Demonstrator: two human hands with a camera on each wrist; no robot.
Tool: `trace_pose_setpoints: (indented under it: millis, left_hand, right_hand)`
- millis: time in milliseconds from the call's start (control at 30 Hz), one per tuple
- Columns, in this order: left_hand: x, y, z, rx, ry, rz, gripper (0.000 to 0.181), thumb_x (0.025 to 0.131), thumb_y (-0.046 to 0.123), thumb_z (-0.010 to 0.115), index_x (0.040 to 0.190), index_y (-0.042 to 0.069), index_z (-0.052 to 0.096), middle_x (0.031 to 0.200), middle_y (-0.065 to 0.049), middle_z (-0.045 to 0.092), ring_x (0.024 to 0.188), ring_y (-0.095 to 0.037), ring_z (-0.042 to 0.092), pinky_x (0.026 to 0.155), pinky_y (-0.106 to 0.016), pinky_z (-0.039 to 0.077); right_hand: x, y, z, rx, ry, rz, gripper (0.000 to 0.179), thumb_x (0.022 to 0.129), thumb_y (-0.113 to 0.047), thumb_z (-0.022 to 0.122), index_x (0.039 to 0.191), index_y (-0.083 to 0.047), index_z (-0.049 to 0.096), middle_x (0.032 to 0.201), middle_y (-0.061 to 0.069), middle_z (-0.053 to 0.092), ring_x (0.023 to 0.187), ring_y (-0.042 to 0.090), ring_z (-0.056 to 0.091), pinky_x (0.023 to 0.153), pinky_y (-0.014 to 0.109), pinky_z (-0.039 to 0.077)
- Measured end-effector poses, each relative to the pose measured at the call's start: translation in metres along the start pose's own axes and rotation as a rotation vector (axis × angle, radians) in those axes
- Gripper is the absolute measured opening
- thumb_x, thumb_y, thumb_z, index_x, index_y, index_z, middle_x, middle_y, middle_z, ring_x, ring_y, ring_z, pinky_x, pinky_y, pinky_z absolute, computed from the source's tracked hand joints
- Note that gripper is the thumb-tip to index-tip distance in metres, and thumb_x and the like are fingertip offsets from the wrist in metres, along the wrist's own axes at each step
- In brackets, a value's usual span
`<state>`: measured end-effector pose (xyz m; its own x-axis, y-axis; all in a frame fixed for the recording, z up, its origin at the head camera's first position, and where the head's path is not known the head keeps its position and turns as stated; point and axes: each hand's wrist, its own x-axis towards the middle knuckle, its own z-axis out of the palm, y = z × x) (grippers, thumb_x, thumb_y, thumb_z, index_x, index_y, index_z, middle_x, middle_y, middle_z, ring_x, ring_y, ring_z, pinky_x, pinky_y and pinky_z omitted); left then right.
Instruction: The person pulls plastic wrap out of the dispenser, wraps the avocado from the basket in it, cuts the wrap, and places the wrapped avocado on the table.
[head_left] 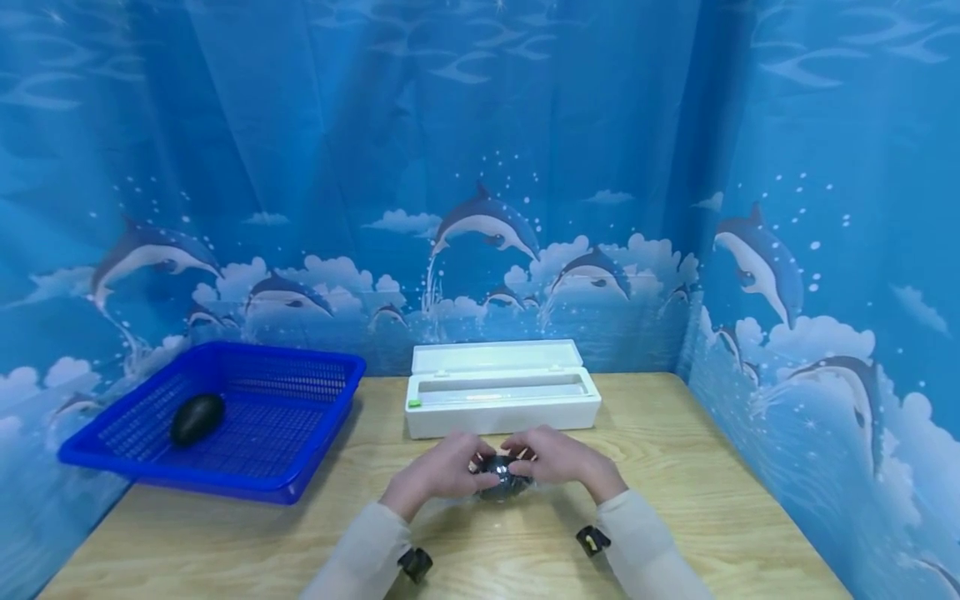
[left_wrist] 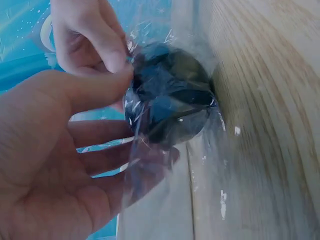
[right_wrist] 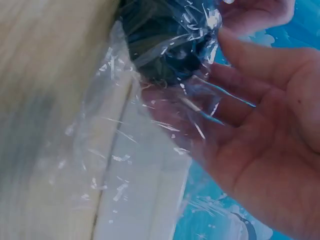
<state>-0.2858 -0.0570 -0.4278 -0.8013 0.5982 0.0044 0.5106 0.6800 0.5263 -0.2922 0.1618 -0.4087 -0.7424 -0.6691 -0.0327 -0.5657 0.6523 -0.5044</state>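
A dark, rounded thing [head_left: 501, 483] sits near the middle of the table, wrapped in clear cling film [right_wrist: 115, 165]. Loose film trails from it in both wrist views, wrinkled and shiny. My left hand [head_left: 442, 471] pinches the film at its left side, thumb on top and fingers spread behind. From the other side my right hand [head_left: 558, 457] pinches the wrap too, its thumb near the upper edge. The two thumbs come close together over the dark thing in the left wrist view. Its exact kind is hidden under the crumpled film.
Behind the hands stands a long white cling film dispenser [head_left: 510, 419], lid raised, with a green slider [head_left: 414, 403] at its left end. A blue plastic basket [head_left: 225, 483] at the left holds a dark oval thing [head_left: 197, 419]. Dolphin-print curtains [head_left: 360, 167] enclose the wooden table [head_left: 675, 500].
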Motion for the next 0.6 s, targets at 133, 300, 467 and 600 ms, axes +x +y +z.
trace_pose_setpoints:
  millis: [133,300,467,600]
  left_hand:
    - [0.000,-0.002,0.002,0.049,0.010,0.013,0.043,0.084,0.036,0.085,0.116,0.010,0.075,0.104,0.001,0.077,0.086,-0.002,0.065,0.082,-0.021,0.056]
    - [0.001,-0.004,0.004,0.022,0.008,0.004,0.036,0.084,0.030,0.085,0.114,0.012,0.075,0.102,0.004,0.076,0.086,-0.001,0.063,0.083,-0.022,0.055]
    - [0.001,-0.005,0.003,-0.019,-0.036,-0.025,0.042,0.088,0.027,0.082,0.124,0.010,0.071,0.111,0.000,0.076,0.094,-0.005,0.067,0.089,-0.026,0.057]
    - [-0.001,-0.004,0.001,-0.058,-0.089,-0.074,0.051,0.091,0.028,0.078,0.136,0.009,0.063,0.126,-0.007,0.072,0.112,-0.017,0.069,0.102,-0.039,0.057]
  right_hand:
    - [-0.002,0.001,-0.004,0.063,0.014,0.027,0.040,0.092,-0.015,0.076,0.127,0.003,0.067,0.129,0.020,0.070,0.114,0.037,0.069,0.100,0.055,0.057]
    - [0.002,0.008,0.002,0.061,-0.003,0.004,0.039,0.087,-0.016,0.081,0.123,-0.002,0.071,0.119,0.012,0.076,0.103,0.025,0.073,0.092,0.041,0.062]
    - [0.004,0.010,0.006,0.035,-0.019,-0.005,0.033,0.090,-0.017,0.079,0.119,-0.003,0.074,0.112,0.010,0.078,0.094,0.015,0.072,0.087,0.032,0.061]
    - [0.004,0.008,0.006,0.045,-0.070,0.026,0.028,0.093,-0.018,0.076,0.118,-0.005,0.075,0.107,0.007,0.079,0.090,0.010,0.070,0.083,0.027,0.060]
